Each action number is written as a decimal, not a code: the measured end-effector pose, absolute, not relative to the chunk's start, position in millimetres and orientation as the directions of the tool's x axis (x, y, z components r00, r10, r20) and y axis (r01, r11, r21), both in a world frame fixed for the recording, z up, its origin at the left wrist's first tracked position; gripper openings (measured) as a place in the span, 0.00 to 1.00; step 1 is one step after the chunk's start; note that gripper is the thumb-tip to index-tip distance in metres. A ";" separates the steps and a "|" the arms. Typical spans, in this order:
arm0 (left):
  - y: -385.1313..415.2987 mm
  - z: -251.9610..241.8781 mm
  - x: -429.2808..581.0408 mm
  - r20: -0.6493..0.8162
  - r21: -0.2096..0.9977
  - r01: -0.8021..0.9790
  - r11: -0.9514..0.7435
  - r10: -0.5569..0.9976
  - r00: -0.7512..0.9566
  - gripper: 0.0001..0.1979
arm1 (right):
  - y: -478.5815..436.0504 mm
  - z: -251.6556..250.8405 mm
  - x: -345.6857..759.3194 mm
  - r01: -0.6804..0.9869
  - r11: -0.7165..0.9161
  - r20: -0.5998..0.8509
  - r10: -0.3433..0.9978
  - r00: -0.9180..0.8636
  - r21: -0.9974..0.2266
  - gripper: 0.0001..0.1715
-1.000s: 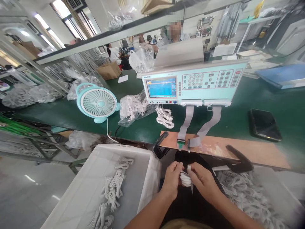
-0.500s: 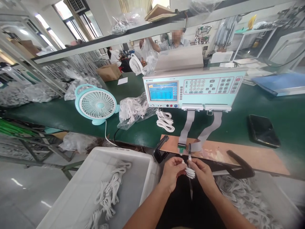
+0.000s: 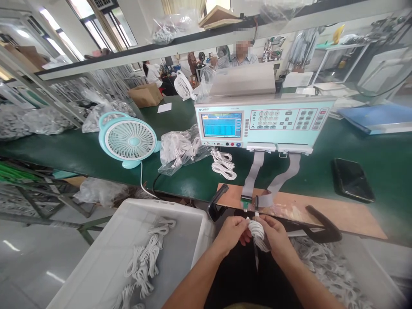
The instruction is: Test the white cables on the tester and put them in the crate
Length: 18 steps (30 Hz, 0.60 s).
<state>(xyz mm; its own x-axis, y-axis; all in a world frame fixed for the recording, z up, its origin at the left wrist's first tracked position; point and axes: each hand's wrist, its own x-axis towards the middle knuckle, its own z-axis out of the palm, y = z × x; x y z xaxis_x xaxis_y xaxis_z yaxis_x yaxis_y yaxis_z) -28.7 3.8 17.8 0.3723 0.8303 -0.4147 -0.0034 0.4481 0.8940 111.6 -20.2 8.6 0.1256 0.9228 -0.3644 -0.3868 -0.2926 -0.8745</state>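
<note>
A bundled white cable point(image 3: 258, 235) hangs between my two hands at the table's front edge. My left hand point(image 3: 232, 234) pinches one white plug end of it, just below the small green board point(image 3: 246, 203). My right hand point(image 3: 273, 229) is closed on the other end, at the dark connector point(image 3: 256, 201) beside that board. Whether either plug is fully seated I cannot tell. Grey ribbon cables point(image 3: 253, 175) run from both connectors up to the tester point(image 3: 264, 124), whose blue screen is lit.
A wooden board point(image 3: 334, 216) with black clamps point(image 3: 217, 204) lies along the table edge. Left below stands a white bin point(image 3: 128, 214) with cable bundles; more cables point(image 3: 331, 270) lie at lower right. A fan point(image 3: 131, 141), a bagged bundle point(image 3: 180, 148) and a phone point(image 3: 352, 180) rest on the table.
My left hand has turned and its plug end sits closer to the green board. The cable bundle now shows larger between my hands. A person behind the tester has lowered an arm.
</note>
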 end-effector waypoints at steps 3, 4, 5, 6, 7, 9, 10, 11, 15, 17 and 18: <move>3.3 12.4 -28.2 -0.360 0.923 0.011 0.384 0.854 0.375 0.20 | -18.4 7.1 112.3 -0.410 -0.300 -0.374 0.921 0.111 -0.861 0.21; 3.2 10.4 -27.6 -0.320 0.940 0.002 0.340 0.883 0.342 0.18 | -18.1 7.0 113.4 -0.401 -0.310 -0.377 0.921 0.098 -0.862 0.21; 3.3 8.8 -26.8 -0.276 0.957 -0.007 0.291 0.914 0.297 0.17 | -17.9 6.9 114.9 -0.385 -0.318 -0.376 0.923 0.084 -0.866 0.20; 3.7 7.4 -26.0 -0.234 0.970 -0.013 0.244 0.941 0.247 0.16 | -17.8 6.7 116.6 -0.366 -0.321 -0.370 0.926 0.071 -0.873 0.20; 4.2 6.5 -25.1 -0.200 0.978 -0.013 0.206 0.959 0.201 0.16 | -17.7 6.1 118.3 -0.347 -0.317 -0.359 0.931 0.062 -0.883 0.19; 5.7 5.4 -23.7 -0.149 0.989 0.003 0.150 0.980 0.132 0.17 | -17.6 4.2 121.3 -0.309 -0.295 -0.329 0.942 0.064 -0.904 0.19; 6.4 5.1 -23.1 -0.133 0.991 0.013 0.132 0.985 0.112 0.17 | -17.5 3.0 122.5 -0.294 -0.287 -0.319 0.945 0.067 -0.912 0.19; 7.0 4.8 -22.7 -0.127 0.992 0.022 0.125 0.986 0.109 0.17 | -17.5 1.9 123.3 -0.282 -0.286 -0.316 0.946 0.067 -0.916 0.19; 8.2 2.9 -22.2 -0.130 0.991 0.039 0.125 0.983 0.129 0.16 | -17.6 -0.8 124.4 -0.254 -0.286 -0.311 0.948 0.066 -0.924 0.20; 8.8 2.0 -22.7 -0.156 0.988 0.033 0.153 0.979 0.131 0.16 | -17.9 -1.2 124.4 -0.249 -0.275 -0.301 0.951 0.073 -0.929 0.20; 9.3 1.8 -23.1 -0.158 0.987 0.034 0.155 0.979 0.132 0.15 | -18.0 -1.4 124.4 -0.251 -0.272 -0.298 0.952 0.072 -0.929 0.20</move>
<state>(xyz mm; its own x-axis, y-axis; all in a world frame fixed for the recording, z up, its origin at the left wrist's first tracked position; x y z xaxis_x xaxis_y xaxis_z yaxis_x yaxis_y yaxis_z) -23.1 9.3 1.8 0.1325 0.9785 -0.1579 0.0336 0.1548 0.9874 124.4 -18.0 -1.4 0.0721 0.9519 -0.2978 -0.2508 -0.2717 -0.9291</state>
